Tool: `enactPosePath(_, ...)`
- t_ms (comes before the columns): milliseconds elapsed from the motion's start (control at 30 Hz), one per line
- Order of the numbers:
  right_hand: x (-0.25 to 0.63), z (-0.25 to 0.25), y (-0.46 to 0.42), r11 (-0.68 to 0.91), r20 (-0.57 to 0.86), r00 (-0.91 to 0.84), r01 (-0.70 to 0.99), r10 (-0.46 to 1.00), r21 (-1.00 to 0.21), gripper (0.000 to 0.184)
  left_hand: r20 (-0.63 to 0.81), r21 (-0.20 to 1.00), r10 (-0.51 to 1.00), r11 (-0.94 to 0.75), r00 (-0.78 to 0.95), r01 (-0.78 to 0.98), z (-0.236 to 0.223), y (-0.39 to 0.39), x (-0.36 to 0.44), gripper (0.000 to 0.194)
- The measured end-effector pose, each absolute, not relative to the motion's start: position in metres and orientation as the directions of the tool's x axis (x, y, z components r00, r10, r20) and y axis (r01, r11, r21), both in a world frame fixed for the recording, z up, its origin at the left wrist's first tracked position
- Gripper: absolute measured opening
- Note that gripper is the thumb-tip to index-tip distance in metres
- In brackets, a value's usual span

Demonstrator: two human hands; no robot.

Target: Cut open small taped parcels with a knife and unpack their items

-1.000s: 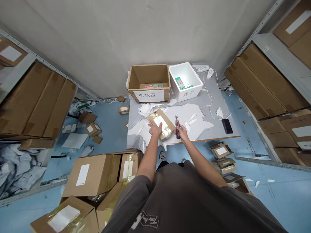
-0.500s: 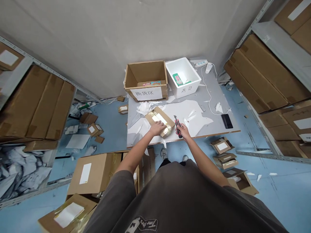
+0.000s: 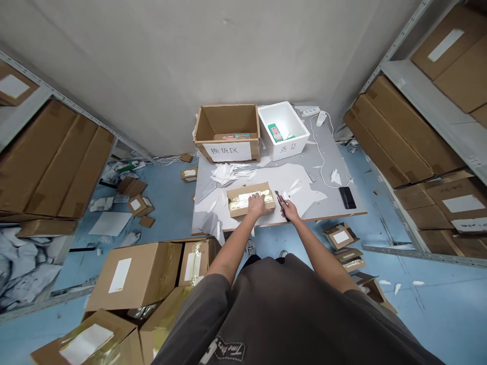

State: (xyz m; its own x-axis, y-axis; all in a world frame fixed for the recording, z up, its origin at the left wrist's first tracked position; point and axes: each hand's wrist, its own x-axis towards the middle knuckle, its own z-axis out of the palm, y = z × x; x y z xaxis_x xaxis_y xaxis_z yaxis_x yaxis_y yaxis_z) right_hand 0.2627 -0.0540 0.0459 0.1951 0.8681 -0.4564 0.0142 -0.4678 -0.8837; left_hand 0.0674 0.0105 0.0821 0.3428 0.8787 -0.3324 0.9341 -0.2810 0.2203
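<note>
My left hand (image 3: 256, 204) lies flat, fingers spread, on top of the taped parcel (image 3: 249, 198), which lies square to me just inside the near edge of the table (image 3: 327, 162). My right hand (image 3: 291, 209) is curled tight around the red utility knife (image 3: 282, 203), its tip just beside the parcel's right end. Beyond my knuckles there's bare white sheet, then paper scraps (image 3: 228, 172), the open cardboard box (image 3: 227, 131) and the white foam box (image 3: 283, 130) at the far edge. A black phone (image 3: 347, 197) sits well off to my right.
</note>
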Motion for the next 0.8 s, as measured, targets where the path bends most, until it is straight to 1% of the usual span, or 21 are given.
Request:
enactPosePath(67,0.278,0.053,-0.042,-0.450,-0.428,0.139,0.275,0.893,-0.850,0.044,-0.356,0.230,0.870,-0.271,0.340,0.935,0.085,0.013,0.065,0.087)
enactPosePath(100,0.285,0.059,-0.035,-0.409,-0.409,0.094,0.418,0.907,-0.811,0.039,-0.364,0.228,0.868,-0.268,0.337,0.936,0.085,0.014,0.063,0.087)
enactPosePath(167,0.296,0.070,-0.021,-0.271,-0.365,-0.003,0.665,0.931,-0.696,0.034,-0.379,0.217,0.865,-0.263,0.329,0.940,0.085,0.015,0.062,0.091)
enactPosePath(200,0.300,0.076,-0.014,-0.194,-0.350,-0.051,0.753,0.936,-0.629,0.033,-0.389,0.209,0.863,-0.257,0.322,0.943,0.084,0.015,0.063,0.095)
enactPosePath(267,0.303,0.087,-0.001,-0.067,-0.349,-0.136,0.857,0.927,-0.510,0.033,-0.409,0.198,0.858,-0.250,0.312,0.948,0.083,0.016,0.065,0.102)
enactPosePath(333,0.303,0.095,0.010,0.003,-0.383,-0.193,0.896,0.903,-0.443,0.033,-0.412,0.198,0.855,-0.253,0.314,0.947,0.082,0.015,0.066,0.106)
enactPosePath(433,0.305,0.102,0.021,0.025,-0.437,-0.226,0.907,0.870,-0.420,0.032,-0.395,0.214,0.851,-0.282,0.346,0.935,0.082,0.014,0.064,0.105)
enactPosePath(567,0.317,0.103,0.027,-0.011,-0.508,-0.278,0.869,0.816,-0.494,0.029,-0.382,0.222,0.841,-0.319,0.384,0.921,0.082,0.012,0.059,0.105)
enactPosePath(733,0.320,0.098,0.030,-0.088,-0.523,-0.311,0.792,0.794,-0.605,0.032,-0.383,0.217,0.829,-0.349,0.408,0.912,0.079,0.013,0.057,0.110)
enactPosePath(800,0.319,0.096,0.031,-0.129,-0.551,-0.329,0.763,0.767,-0.634,0.034,-0.389,0.216,0.822,-0.357,0.415,0.909,0.079,0.014,0.056,0.111)
